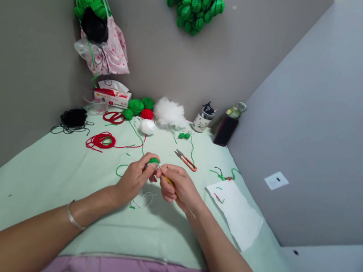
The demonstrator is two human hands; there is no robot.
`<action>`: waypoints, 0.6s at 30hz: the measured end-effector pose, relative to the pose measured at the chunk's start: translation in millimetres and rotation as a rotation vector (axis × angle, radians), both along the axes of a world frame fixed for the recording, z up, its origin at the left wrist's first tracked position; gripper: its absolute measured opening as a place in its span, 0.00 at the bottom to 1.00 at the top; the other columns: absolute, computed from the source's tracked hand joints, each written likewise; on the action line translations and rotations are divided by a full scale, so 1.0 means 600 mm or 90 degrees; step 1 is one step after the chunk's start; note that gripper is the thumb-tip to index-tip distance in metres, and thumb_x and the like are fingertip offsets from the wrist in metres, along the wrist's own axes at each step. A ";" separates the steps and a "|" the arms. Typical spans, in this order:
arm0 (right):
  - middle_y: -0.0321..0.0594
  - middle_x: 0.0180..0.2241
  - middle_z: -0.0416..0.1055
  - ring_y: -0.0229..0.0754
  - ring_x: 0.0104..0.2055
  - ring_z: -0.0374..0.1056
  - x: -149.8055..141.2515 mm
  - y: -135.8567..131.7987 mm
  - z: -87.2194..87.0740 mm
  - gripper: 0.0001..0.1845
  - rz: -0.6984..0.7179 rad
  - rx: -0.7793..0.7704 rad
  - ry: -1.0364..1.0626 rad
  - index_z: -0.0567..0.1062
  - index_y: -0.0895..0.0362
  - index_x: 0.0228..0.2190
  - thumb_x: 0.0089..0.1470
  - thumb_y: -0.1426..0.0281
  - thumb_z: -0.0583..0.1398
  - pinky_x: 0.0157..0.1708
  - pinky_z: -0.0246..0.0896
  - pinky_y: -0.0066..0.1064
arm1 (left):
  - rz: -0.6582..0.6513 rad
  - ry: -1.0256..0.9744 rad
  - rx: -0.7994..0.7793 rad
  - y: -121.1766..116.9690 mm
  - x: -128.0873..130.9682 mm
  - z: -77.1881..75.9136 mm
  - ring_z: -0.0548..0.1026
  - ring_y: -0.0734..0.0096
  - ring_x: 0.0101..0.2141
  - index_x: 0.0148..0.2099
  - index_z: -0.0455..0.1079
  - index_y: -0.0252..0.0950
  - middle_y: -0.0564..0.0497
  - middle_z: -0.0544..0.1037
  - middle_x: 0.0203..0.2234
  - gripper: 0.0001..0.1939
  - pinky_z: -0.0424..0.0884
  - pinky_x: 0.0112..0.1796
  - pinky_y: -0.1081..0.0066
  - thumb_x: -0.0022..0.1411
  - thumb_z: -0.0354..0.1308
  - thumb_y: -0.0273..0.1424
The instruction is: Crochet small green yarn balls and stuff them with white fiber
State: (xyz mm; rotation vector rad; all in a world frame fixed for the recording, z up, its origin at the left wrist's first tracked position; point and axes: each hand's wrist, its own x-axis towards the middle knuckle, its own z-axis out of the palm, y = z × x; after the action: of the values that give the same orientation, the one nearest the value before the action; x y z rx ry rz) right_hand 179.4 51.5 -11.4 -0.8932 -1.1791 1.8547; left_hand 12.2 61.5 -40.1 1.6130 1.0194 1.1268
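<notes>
My left hand (135,179) is closed around a small green crocheted piece (154,161), pinched between thumb and fingers. A green yarn strand (136,135) runs from it back across the table. My right hand (176,185) is closed on a yellow-handled crochet hook (171,182), whose tip meets the green piece. Both hands hover just above the pale green tablecloth (44,171) near its middle. A loop of whitish thread (143,200) lies under the hands.
Red-handled snips (185,160) lie just beyond my right hand. Red yarn (101,140), black cord (73,118), green and red yarn balls (140,105), white stuffing (170,113), a tissue box (112,94), a jar (203,120) and a bottle (227,126) stand farther back. White paper (236,211) lies right.
</notes>
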 end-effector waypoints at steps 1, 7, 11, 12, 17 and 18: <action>0.22 0.11 0.55 0.29 0.12 0.40 -0.005 -0.004 -0.001 0.15 -0.019 0.023 -0.017 0.73 0.57 0.29 0.60 0.58 0.61 0.14 0.44 0.23 | -0.001 -0.004 -0.007 0.000 0.000 0.002 0.74 0.70 0.26 0.43 0.65 0.41 0.59 0.73 0.23 0.09 0.71 0.35 0.70 0.72 0.49 0.38; 0.28 0.17 0.60 0.33 0.19 0.52 -0.021 -0.023 -0.006 0.15 -0.145 0.345 -0.352 0.70 0.54 0.27 0.65 0.65 0.53 0.26 0.51 0.28 | -0.034 -0.035 -0.047 0.009 0.000 0.004 0.73 0.71 0.22 0.38 0.65 0.39 0.60 0.69 0.19 0.09 0.69 0.29 0.71 0.69 0.49 0.37; 0.33 0.23 0.68 0.35 0.21 0.56 -0.022 -0.029 -0.013 0.12 -0.131 0.463 -0.463 0.70 0.53 0.30 0.65 0.68 0.52 0.30 0.50 0.30 | -0.063 -0.049 -0.055 0.015 -0.002 0.001 0.72 0.70 0.21 0.37 0.66 0.38 0.58 0.69 0.18 0.09 0.69 0.27 0.71 0.67 0.49 0.36; 0.34 0.24 0.70 0.36 0.22 0.57 -0.023 -0.030 -0.014 0.10 -0.131 0.470 -0.463 0.71 0.52 0.30 0.64 0.68 0.54 0.30 0.49 0.31 | -0.067 -0.051 -0.053 0.015 -0.003 -0.001 0.72 0.70 0.21 0.37 0.66 0.38 0.58 0.69 0.18 0.10 0.69 0.27 0.71 0.68 0.49 0.37; 0.28 0.18 0.59 0.34 0.19 0.49 -0.019 -0.016 -0.007 0.10 -0.096 0.251 -0.264 0.70 0.53 0.28 0.62 0.65 0.58 0.23 0.44 0.28 | -0.029 -0.047 -0.016 0.016 -0.003 -0.007 0.72 0.67 0.28 0.40 0.70 0.38 0.55 0.72 0.24 0.11 0.70 0.35 0.68 0.68 0.50 0.38; 0.26 0.16 0.56 0.33 0.17 0.45 -0.016 -0.010 -0.005 0.11 -0.058 0.160 -0.178 0.70 0.54 0.29 0.62 0.63 0.58 0.21 0.42 0.27 | -0.012 -0.046 -0.006 0.018 -0.003 -0.007 0.73 0.66 0.32 0.41 0.72 0.38 0.54 0.74 0.27 0.11 0.70 0.38 0.67 0.68 0.52 0.38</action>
State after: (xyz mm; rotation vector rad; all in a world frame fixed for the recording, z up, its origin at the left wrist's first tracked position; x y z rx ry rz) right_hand 170.0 45.4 -14.2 -1.0639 -1.4782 1.5014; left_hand 10.4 72.1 -44.6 1.5601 0.9583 1.1576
